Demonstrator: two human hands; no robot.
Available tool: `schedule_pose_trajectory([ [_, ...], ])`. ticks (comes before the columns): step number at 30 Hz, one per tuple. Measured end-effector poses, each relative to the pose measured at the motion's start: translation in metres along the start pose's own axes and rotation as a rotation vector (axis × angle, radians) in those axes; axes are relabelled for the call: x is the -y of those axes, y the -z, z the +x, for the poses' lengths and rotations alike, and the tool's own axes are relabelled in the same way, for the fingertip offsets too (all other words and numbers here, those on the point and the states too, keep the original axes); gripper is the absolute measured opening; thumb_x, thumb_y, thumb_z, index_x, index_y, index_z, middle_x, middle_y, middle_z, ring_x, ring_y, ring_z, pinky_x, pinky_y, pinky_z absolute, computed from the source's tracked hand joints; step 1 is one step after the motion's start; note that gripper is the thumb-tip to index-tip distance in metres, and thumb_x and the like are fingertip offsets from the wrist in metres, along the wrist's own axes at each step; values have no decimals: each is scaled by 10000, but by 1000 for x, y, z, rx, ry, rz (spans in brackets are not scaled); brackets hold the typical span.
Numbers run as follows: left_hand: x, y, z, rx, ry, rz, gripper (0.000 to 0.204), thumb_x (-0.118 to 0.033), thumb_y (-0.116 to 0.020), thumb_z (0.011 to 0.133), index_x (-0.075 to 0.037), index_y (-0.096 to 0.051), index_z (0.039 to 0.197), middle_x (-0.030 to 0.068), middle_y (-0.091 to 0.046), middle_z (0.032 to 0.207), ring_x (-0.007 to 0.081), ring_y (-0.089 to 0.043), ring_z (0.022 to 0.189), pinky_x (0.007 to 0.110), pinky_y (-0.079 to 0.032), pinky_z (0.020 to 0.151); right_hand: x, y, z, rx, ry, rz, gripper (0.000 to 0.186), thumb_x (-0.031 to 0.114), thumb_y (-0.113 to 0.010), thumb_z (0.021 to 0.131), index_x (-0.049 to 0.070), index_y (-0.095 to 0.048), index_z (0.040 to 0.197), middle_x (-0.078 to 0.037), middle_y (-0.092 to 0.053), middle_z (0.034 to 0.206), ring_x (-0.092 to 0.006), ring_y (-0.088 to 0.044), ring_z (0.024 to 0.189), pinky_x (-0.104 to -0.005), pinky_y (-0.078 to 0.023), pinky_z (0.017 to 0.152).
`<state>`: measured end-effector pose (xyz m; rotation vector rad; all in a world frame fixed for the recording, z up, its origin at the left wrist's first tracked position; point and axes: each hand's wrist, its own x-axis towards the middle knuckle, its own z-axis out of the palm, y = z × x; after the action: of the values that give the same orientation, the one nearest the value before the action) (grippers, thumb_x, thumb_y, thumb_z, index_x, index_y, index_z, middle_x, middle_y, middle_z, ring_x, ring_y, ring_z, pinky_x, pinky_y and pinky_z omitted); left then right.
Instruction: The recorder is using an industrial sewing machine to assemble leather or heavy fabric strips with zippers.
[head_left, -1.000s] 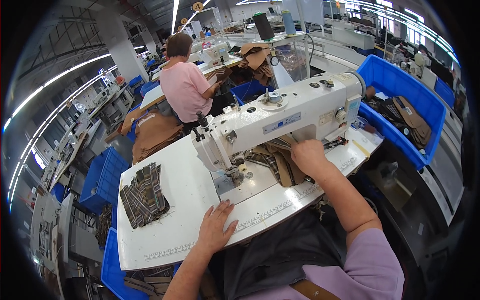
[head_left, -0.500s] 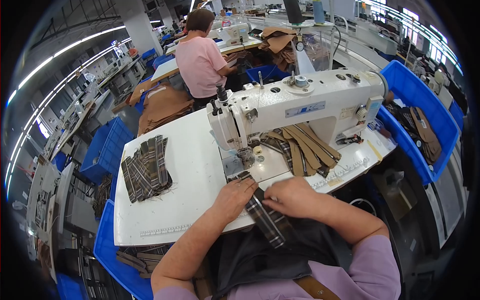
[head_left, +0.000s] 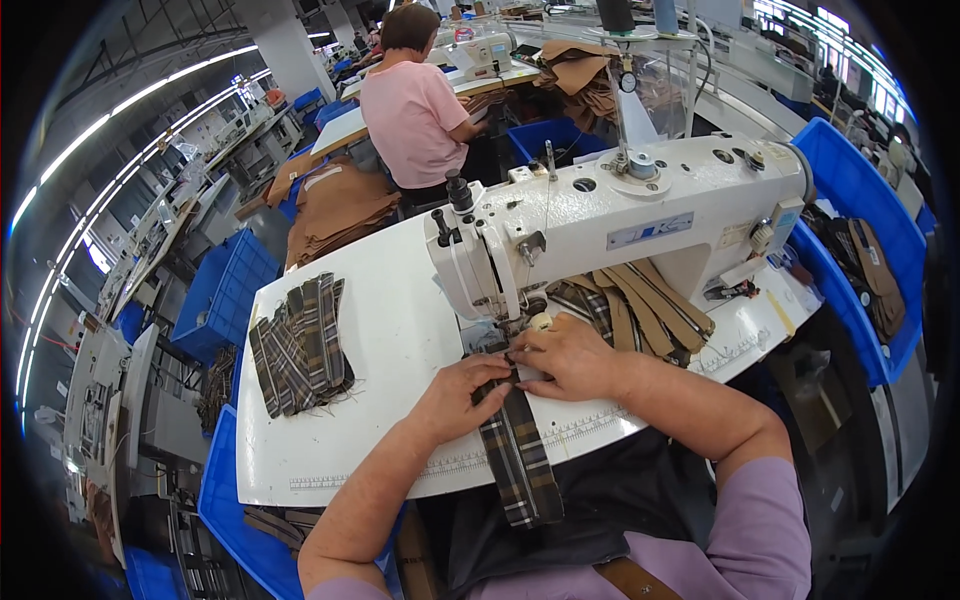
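Observation:
A long plaid fabric strip (head_left: pixel 518 462) in dark brown, black and white runs from the needle area of a white sewing machine (head_left: pixel 600 215) down over the table's front edge. On its left edge my left hand (head_left: pixel 462 398) grips the cloth with thumb and fingers. My right hand (head_left: pixel 570 360) pinches the strip's upper part from the right, close to the presser foot. The fingertips of both hands nearly meet there. The needle and the strip's far end are partly hidden by the machine head and my fingers.
Plaid pieces (head_left: pixel 300 345) lie piled on the white table (head_left: pixel 400 290) at left. Tan and plaid strips (head_left: pixel 640 305) fan out under the machine arm. Blue bins stand at right (head_left: pixel 880 210) and lower left (head_left: pixel 225 490). Ahead, a person in pink (head_left: pixel 415 125) works at another table.
My right hand has moved up and left to the strip near the presser foot. The strip now lies straighter, and my left hand has shifted slightly down. The whole view has shifted a little.

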<state>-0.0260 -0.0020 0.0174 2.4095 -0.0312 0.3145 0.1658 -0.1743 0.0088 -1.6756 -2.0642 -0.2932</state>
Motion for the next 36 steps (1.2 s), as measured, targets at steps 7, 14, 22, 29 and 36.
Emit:
schedule_pose_trajectory([
  [7,6,-15,9,-139,-68,269,559,-260,-871,843,58,-676,1261,202,-619,1394,370,-653,1243,410,-565,1033,-10,-10,0,-70,-49,13,439,392,-777,828,36,-768,1085,-94,-687,973,-322,-649,983,-472,-512,870],
  [14,12,-13,16,-122,-71,191,562,-240,-868,849,68,-662,1272,202,-616,1396,363,-651,1255,417,-570,1034,-11,-6,2,-72,-74,-11,457,396,-779,820,36,-767,1102,-124,-666,926,-322,-647,975,-456,-506,846],
  [22,16,-13,15,-141,-51,154,545,-311,-848,862,55,-693,1235,168,-631,1352,353,-661,1214,424,-545,1062,-9,-7,2,-46,-94,-4,481,397,-791,820,47,-718,1141,-93,-707,1180,-324,-680,1023,-480,-532,876],
  [29,5,-9,19,-142,-45,468,499,-385,-837,841,-28,-763,1182,103,-651,1324,325,-610,1249,470,-479,1071,-11,-4,1,-9,-107,35,427,387,-771,840,67,-717,1118,-70,-727,1185,-310,-664,1047,-464,-529,888],
  [36,7,-12,16,-193,-87,464,530,-361,-887,777,-44,-768,1185,113,-680,1298,335,-639,1184,459,-505,1003,-8,-3,3,-60,-63,0,405,374,-779,803,58,-731,1051,-74,-693,980,-278,-642,1018,-442,-520,856],
])
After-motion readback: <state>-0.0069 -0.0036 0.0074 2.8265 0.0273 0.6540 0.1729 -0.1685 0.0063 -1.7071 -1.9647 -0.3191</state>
